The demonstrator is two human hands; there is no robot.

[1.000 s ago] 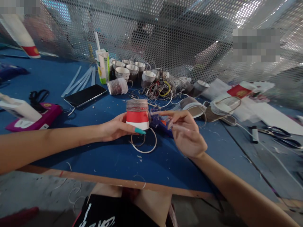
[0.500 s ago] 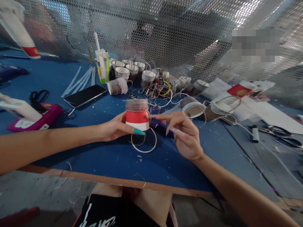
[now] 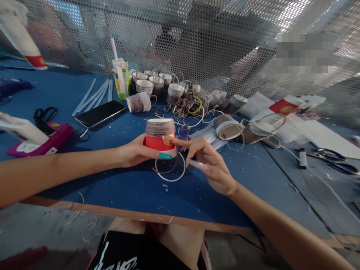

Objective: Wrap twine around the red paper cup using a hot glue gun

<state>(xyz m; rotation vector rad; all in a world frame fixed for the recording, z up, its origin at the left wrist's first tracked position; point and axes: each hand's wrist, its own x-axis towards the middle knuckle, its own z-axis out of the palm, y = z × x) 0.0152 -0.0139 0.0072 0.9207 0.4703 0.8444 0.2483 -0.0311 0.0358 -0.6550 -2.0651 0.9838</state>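
- While the blue tabletop [image 3: 118,187] is crowded along its far edge with finished cups [image 3: 153,82], a juice carton [image 3: 122,77] and a tangle of cord [image 3: 188,105], a dragged strand could, I judge, snag that pile and pull it over.
- Nearer the left edge lie a phone [image 3: 99,113] and a pink box [image 3: 42,140], well apart from the hands.
- Above the tabletop, a little back from the middle of its near edge, the paper cup [image 3: 160,137] is held upside down and tilted; its top part is bound in brownish cord, its lower band is bare red with a white rim.
- Because the left hand [image 3: 135,152] only clasps the cup lightly around its side, a hard squeeze could dent the thin wall.
- Since the right hand [image 3: 209,163] merely lays its fingertips [image 3: 168,139] on the red band, gripping nothing, the windings could loosen and slide.
- Under the cup a loose cord loop [image 3: 170,170] rests on the tabletop.
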